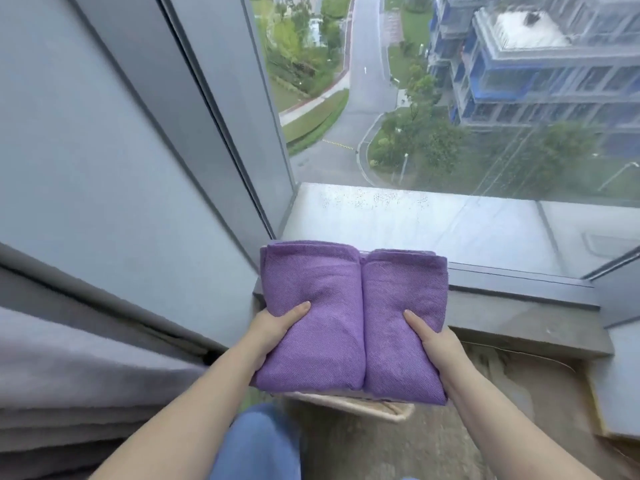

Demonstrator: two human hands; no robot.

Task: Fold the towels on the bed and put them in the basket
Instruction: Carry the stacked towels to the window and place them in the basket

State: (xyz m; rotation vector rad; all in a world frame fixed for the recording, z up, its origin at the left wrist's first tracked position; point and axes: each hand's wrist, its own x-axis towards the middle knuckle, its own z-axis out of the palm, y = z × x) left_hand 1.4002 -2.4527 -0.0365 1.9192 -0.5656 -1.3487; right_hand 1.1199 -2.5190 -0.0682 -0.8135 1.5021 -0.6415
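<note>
Basket (391, 412) mostly buried under purple towel bundle (332, 327), we only get rim strip. Can't tell if one towel or two. Left hand (277, 329) and right hand (437, 342) fingers tucked underneath, unseen.

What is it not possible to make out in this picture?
Head view: basket, only a strip of rim shows; the purple towel covers its inside.
Head view: fingers of the left hand and right hand lie hidden under the towel; only thumbs show.
Head view: the bed is outside the frame.

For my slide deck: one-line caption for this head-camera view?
Left hand and right hand grip a folded purple towel bundle over a woven basket by a rain-streaked window.
</note>
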